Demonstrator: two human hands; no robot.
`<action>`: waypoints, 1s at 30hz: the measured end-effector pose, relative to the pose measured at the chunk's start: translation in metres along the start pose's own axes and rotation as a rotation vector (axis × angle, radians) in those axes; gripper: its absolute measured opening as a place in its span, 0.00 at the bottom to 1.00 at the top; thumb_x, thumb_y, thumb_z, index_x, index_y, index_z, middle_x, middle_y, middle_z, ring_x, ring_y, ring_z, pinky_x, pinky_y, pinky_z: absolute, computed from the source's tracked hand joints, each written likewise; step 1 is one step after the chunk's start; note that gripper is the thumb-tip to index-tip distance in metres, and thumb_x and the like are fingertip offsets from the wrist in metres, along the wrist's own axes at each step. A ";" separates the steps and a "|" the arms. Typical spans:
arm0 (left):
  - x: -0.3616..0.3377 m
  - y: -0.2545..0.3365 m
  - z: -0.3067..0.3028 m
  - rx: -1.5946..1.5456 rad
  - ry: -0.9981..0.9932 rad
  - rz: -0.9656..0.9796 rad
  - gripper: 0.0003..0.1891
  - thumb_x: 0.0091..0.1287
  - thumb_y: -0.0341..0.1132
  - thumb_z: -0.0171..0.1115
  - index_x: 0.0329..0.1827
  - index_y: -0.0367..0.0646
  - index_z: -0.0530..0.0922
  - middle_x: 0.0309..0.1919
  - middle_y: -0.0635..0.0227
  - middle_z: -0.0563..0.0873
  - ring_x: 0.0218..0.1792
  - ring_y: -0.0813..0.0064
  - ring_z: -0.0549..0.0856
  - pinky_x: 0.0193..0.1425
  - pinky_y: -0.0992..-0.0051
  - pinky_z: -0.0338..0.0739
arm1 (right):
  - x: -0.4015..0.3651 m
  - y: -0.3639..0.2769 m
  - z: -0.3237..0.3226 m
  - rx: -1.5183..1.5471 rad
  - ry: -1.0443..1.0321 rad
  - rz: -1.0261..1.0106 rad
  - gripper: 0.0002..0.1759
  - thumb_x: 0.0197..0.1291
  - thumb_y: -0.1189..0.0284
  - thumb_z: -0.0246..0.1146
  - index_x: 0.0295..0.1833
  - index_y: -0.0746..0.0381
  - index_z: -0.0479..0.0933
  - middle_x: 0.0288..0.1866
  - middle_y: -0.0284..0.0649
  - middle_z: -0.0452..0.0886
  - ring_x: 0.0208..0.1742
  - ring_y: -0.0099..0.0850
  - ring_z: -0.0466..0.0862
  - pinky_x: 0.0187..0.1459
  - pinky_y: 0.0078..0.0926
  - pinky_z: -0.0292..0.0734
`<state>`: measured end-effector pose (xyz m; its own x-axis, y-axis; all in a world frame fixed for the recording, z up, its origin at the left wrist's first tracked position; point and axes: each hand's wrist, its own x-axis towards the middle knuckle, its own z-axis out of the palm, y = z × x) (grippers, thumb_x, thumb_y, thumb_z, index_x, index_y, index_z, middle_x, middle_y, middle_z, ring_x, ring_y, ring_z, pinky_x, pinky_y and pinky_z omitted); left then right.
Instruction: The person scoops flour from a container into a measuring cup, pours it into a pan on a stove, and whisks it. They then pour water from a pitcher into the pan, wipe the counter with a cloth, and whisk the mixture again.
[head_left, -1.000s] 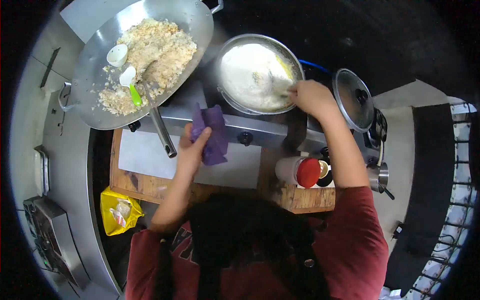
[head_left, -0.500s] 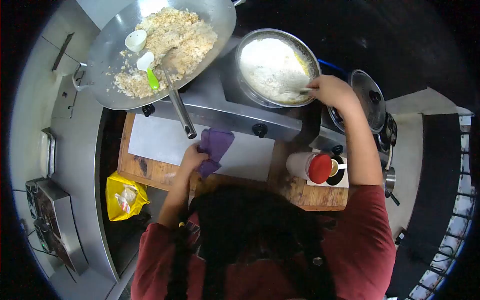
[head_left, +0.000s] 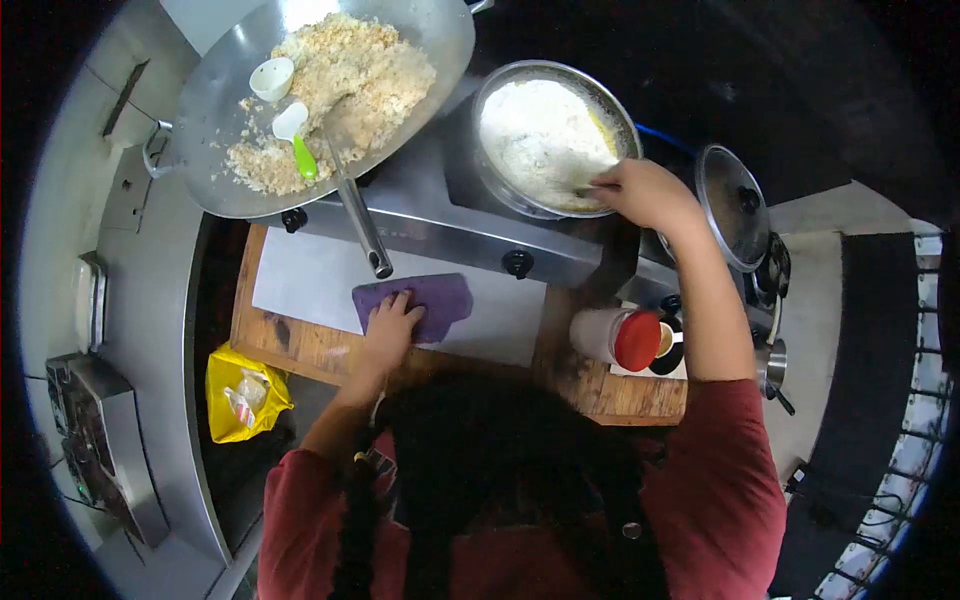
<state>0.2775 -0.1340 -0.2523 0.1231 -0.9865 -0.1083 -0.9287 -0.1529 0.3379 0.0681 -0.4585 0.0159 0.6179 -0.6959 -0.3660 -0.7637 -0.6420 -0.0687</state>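
Left hand (head_left: 388,325), fingers spread, lies flat on purple cloth (head_left: 437,296) on desk (head_left: 300,350). Right hand (head_left: 645,190), fingers clamped on utensil (head_left: 587,190), works in pot (head_left: 545,66); stirring judged unfinished.

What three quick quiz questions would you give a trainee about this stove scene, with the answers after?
1. True or false: the left hand lies flat on the purple cloth.
2. What does the right hand grip? A, a utensil dipped in the pan of white food. B, a knife. C, a phone.
3. Fill the gap: the green-handled spoon lies in the ____.

Key: 1 true. 2 A. 3 wok, beside the fried rice.
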 end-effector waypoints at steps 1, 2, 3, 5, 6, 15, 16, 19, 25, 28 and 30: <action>-0.001 0.002 0.005 0.035 -0.030 -0.032 0.20 0.63 0.30 0.54 0.59 0.51 0.78 0.66 0.57 0.72 0.63 0.51 0.73 0.65 0.53 0.68 | -0.001 0.013 0.002 -0.034 0.063 0.012 0.16 0.58 0.64 0.63 0.48 0.59 0.86 0.45 0.52 0.85 0.48 0.46 0.85 0.54 0.40 0.78; 0.000 0.005 0.008 0.033 -0.027 -0.021 0.20 0.63 0.30 0.54 0.59 0.51 0.78 0.66 0.57 0.72 0.63 0.51 0.73 0.65 0.53 0.68 | 0.009 0.031 0.009 -0.037 0.067 0.023 0.16 0.58 0.64 0.63 0.48 0.59 0.86 0.45 0.52 0.85 0.48 0.46 0.85 0.54 0.40 0.78; 0.002 0.008 0.013 0.043 -0.022 -0.103 0.20 0.64 0.30 0.54 0.60 0.50 0.76 0.65 0.54 0.72 0.63 0.50 0.73 0.65 0.53 0.68 | 0.029 0.052 0.020 -0.070 0.140 0.065 0.16 0.58 0.64 0.61 0.47 0.58 0.86 0.44 0.52 0.85 0.48 0.47 0.85 0.53 0.43 0.78; 0.006 0.015 0.003 0.007 0.013 -0.232 0.21 0.63 0.30 0.55 0.61 0.45 0.74 0.60 0.46 0.73 0.61 0.48 0.74 0.61 0.53 0.71 | 0.067 0.077 0.045 -0.078 0.347 0.097 0.15 0.59 0.64 0.59 0.42 0.60 0.86 0.43 0.53 0.84 0.46 0.49 0.84 0.51 0.46 0.78; 0.010 0.013 0.004 0.008 0.014 -0.226 0.21 0.63 0.30 0.55 0.61 0.45 0.74 0.60 0.46 0.73 0.61 0.48 0.74 0.61 0.53 0.71 | 0.067 0.069 0.046 -0.078 0.350 0.103 0.15 0.59 0.64 0.59 0.42 0.60 0.86 0.43 0.53 0.84 0.46 0.49 0.84 0.51 0.46 0.78; 0.013 -0.003 -0.037 -0.499 0.245 -0.504 0.25 0.62 0.20 0.49 0.65 0.39 0.71 0.52 0.49 0.82 0.55 0.54 0.81 0.60 0.61 0.74 | 0.007 0.031 0.007 -0.040 0.017 0.029 0.14 0.59 0.64 0.62 0.44 0.61 0.86 0.41 0.53 0.85 0.45 0.49 0.85 0.49 0.43 0.78; 0.017 0.000 -0.042 -0.501 0.257 -0.494 0.25 0.62 0.20 0.49 0.65 0.39 0.71 0.52 0.49 0.82 0.55 0.54 0.81 0.60 0.61 0.74 | 0.019 0.049 0.013 -0.095 0.068 0.121 0.14 0.59 0.64 0.61 0.43 0.60 0.86 0.40 0.53 0.85 0.45 0.49 0.85 0.49 0.43 0.78; 0.026 0.010 -0.054 -0.964 0.405 -0.115 0.34 0.62 0.17 0.44 0.75 0.45 0.60 0.64 0.56 0.74 0.65 0.62 0.75 0.71 0.68 0.66 | 0.061 0.074 0.028 -0.098 0.212 0.202 0.15 0.60 0.65 0.58 0.40 0.63 0.85 0.41 0.53 0.85 0.46 0.49 0.85 0.49 0.45 0.78; 0.077 0.062 -0.078 -1.779 0.410 -0.370 0.26 0.68 0.24 0.44 0.71 0.46 0.60 0.62 0.59 0.71 0.59 0.66 0.76 0.59 0.68 0.77 | 0.034 0.030 0.022 0.064 0.172 0.047 0.15 0.60 0.67 0.56 0.41 0.66 0.84 0.44 0.54 0.84 0.49 0.49 0.85 0.52 0.44 0.79; 0.105 0.077 -0.088 -1.835 0.518 -0.428 0.21 0.68 0.26 0.46 0.65 0.43 0.62 0.56 0.60 0.73 0.54 0.71 0.76 0.55 0.74 0.76 | 0.026 0.041 0.006 -0.138 0.159 0.264 0.15 0.60 0.69 0.55 0.42 0.65 0.84 0.44 0.55 0.85 0.50 0.50 0.85 0.53 0.44 0.80; 0.131 0.075 -0.083 -1.584 0.540 -0.384 0.19 0.70 0.29 0.49 0.64 0.47 0.63 0.53 0.65 0.75 0.51 0.73 0.78 0.47 0.73 0.79 | 0.048 0.057 0.010 -0.162 0.195 0.276 0.15 0.59 0.70 0.54 0.41 0.64 0.85 0.44 0.55 0.85 0.49 0.51 0.85 0.51 0.46 0.80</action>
<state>0.2530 -0.2800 -0.1633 0.6423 -0.7380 -0.2071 0.3636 0.0556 0.9299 0.0525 -0.5255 -0.0149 0.4289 -0.8880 -0.1657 -0.8766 -0.4534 0.1609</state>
